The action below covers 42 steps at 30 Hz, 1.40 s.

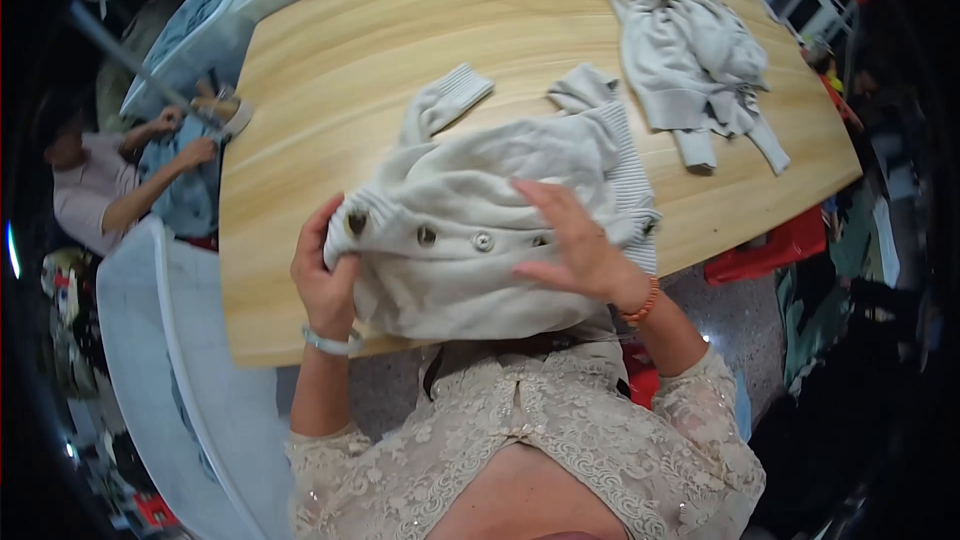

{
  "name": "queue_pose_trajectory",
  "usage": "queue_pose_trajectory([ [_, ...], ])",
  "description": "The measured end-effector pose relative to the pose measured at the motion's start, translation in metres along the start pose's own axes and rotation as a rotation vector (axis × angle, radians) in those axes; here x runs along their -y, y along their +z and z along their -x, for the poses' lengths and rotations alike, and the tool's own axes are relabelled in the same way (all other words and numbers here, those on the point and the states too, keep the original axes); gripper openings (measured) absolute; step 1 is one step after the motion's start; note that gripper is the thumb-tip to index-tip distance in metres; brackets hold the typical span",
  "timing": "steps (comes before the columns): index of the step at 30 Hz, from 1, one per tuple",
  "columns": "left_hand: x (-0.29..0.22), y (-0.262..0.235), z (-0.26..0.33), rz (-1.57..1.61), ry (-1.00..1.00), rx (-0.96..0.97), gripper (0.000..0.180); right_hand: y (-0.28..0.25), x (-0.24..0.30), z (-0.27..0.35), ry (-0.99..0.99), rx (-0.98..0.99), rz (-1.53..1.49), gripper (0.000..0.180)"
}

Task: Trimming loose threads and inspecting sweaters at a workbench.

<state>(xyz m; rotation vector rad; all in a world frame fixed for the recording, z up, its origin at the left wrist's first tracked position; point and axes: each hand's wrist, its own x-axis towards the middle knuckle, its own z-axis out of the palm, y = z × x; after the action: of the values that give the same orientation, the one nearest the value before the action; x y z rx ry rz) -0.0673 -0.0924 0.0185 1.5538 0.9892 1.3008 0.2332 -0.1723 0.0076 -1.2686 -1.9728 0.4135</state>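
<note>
Head view: cardigan part-folded at the near edge of the bench

Head view: a cream knitted cardigan [480, 230] is seen lying at the near edge of a pale wooden bench [330, 80]. Its left edge is gripped by the left hand [325, 275], fingers curled around the cloth beside the row of round buttons [483, 240]. The right hand [575, 245] is laid flat on the knit, fingers spread wide, nothing pinched. The body is judged to be gathered but not yet squared: one ribbed cuff [460, 90] sticks out toward the far side, and a ribbed hem is bunched on the right. A second pale cardigan [690, 55] lies crumpled and untouched further off, so folding appears to be at an early stage. The knit looks soft and thick, ribbed at cuffs and hem; the bench surface is smooth with a straight grain. At the left, another person's hands [190, 140] are busy with blue cloth.
</note>
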Motion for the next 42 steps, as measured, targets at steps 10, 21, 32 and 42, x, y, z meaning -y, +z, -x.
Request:
queue_pose_trajectory([
  [10, -0.077, 0.088, 0.008, -0.393, 0.861, 0.37, 0.075, -0.009, 0.025, -0.023, -0.118, -0.42, -0.546, 0.042],
  [21, -0.012, 0.146, 0.025, -0.188, 0.458, 0.64, 0.078, -0.065, 0.088, -0.017, -0.141, -0.33, -0.566, 0.047],
  [32, -0.047, 0.194, -0.008, 0.543, -0.383, 0.452, 0.061, -0.088, 0.021, 0.018, 0.268, -0.154, -0.518, 0.108],
  [42, -0.05, 0.189, 0.048, 0.76, -0.619, 1.08, 0.06, -0.12, 0.051, 0.031, 0.524, -0.201, -0.642, 0.086],
])
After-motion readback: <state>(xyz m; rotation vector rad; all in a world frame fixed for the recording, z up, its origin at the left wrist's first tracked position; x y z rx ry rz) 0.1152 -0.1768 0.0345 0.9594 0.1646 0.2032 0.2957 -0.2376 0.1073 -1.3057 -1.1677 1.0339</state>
